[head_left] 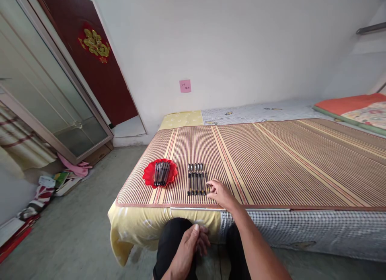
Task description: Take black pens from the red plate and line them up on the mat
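My right hand (219,193) reaches over the bamboo mat. Its fingers are bent and apart, with the tips beside the rightmost slim dark piece (206,179) in a row of pens. Whether they touch it is too small to tell. The black pens (196,183) lie side by side, pointing away from me, with short dark cap-like parts (195,167) at their far ends. Left of the row, a red scalloped plate (145,176) bears several more black pens (161,173). My left hand (193,241) rests over my knees, loosely curled, with nothing visible in it.
The striped mat (271,163) covers a bed with a yellow and checked sheet (144,223). Folded bedding (356,109) lies at the far right. A pink note (185,86) is stuck on the wall. Cloths and papers (60,183) lie on the floor at left, by a glass door.
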`<state>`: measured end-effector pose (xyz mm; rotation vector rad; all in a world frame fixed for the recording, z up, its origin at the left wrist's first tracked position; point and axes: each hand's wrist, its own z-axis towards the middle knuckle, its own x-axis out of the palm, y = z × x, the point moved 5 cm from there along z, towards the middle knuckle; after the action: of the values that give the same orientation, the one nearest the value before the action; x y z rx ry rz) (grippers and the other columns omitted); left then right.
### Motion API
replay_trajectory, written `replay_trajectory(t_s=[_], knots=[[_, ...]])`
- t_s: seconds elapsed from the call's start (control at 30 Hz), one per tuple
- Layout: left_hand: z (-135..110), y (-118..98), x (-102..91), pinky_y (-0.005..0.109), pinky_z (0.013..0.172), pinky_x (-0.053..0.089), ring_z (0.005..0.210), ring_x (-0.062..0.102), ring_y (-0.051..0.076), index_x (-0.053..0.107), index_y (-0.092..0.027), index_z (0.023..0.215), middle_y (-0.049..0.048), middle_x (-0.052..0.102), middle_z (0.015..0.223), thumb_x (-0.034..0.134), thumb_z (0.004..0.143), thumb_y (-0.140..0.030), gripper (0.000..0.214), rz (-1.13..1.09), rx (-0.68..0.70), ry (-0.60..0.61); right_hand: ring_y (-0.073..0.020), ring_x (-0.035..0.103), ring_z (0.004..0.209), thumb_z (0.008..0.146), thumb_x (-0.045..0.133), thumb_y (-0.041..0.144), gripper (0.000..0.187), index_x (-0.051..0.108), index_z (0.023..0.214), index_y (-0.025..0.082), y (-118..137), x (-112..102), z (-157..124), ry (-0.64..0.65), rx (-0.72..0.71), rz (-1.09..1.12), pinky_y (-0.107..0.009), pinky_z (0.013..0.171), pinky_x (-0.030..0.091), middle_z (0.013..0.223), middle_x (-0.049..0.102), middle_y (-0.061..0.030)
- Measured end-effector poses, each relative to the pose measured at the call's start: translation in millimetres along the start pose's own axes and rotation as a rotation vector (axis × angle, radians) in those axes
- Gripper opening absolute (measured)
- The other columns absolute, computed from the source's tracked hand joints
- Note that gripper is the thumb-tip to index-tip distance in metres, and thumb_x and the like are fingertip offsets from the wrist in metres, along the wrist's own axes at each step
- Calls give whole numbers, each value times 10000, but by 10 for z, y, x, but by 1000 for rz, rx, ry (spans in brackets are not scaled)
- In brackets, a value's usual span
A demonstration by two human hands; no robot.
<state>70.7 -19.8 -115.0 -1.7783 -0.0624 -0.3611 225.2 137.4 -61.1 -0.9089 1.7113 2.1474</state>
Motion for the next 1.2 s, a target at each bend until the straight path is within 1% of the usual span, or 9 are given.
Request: replay_trajectory(t_s=[0.17, 0.37, 0.5, 0.77, 0.9, 0.97, 1.07, 1.13, 1.2], knots=[[-9, 8, 3, 223, 495, 351, 520, 569, 109, 641, -121, 952, 68, 700, 731, 495, 928, -704, 602, 7, -17, -18, -160, 621, 770, 750, 729, 143, 400, 675, 1146, 154, 29, -9, -8, -46, -1, -42, -312, 744, 514, 992, 607, -40], [3, -4, -3, 229, 502, 353, 517, 566, 113, 638, -126, 942, 66, 699, 717, 503, 911, -723, 612, 7, -16, -19, -166, 647, 801, 935, 537, 155, 245, 678, 1133, 188, 368, 4, -98, -144, -140, -110, -344, 808, 527, 1123, 617, -95], [8, -6, -9, 226, 507, 356, 524, 561, 110, 636, -130, 928, 59, 693, 719, 533, 905, -707, 587, -3, -27, -14, -211, 644, 970, 933, 494, 98, 283, 701, 1105, 187, 623, 158, -201, -52, -245, -169, -340, 876, 503, 1080, 634, -95], [-5, -45, 30, 224, 512, 353, 509, 491, 96, 619, -164, 816, 15, 645, 669, 755, 772, -638, 495, 41, 14, 50, -146, 563, 704, 932, 530, 231, 201, 656, 776, 205, 949, -1, -652, 192, -180, 200, -239, 637, 399, 755, 601, 7], [-82, -174, -75, 215, 494, 345, 486, 468, 84, 581, -177, 781, -1, 616, 661, 693, 837, -616, 457, 86, 100, -72, -139, 524, 618, 828, 561, 204, 174, 605, 660, 193, 534, 289, -1097, 427, 17, 177, -242, 590, 360, 605, 565, 26], [-121, -367, -241, 217, 490, 366, 487, 478, 90, 585, -183, 806, -7, 606, 669, 650, 870, -599, 425, 147, 170, -205, -159, 550, 664, 769, 615, 233, 94, 631, 683, 197, 186, 543, -1331, 448, 131, 131, -249, 599, 366, 635, 604, 12], [-103, -853, -616, 252, 570, 465, 560, 559, 135, 612, -190, 887, 5, 622, 702, 545, 921, -543, 362, 453, 298, -423, -197, 612, 679, 734, 668, 327, 68, 674, 772, 271, -241, 943, -1612, 522, 290, 107, -276, 588, 390, 682, 649, 14], [-5, -1241, -897, 283, 642, 509, 655, 628, 176, 623, -193, 975, 30, 673, 776, 469, 937, -470, 320, 871, 325, -602, -219, 637, 687, 694, 707, 360, 107, 676, 786, 313, -371, 1101, -1656, 529, 332, 91, -293, 583, 398, 704, 660, 15], [179, -1566, -1159, 323, 703, 509, 721, 647, 213, 633, -186, 967, 55, 694, 815, 505, 910, -405, 260, 1003, 311, -687, -238, 655, 726, 635, 751, 351, 150, 667, 756, 325, -410, 1163, -1581, 504, 349, 83, -302, 586, 400, 742, 672, 12]])
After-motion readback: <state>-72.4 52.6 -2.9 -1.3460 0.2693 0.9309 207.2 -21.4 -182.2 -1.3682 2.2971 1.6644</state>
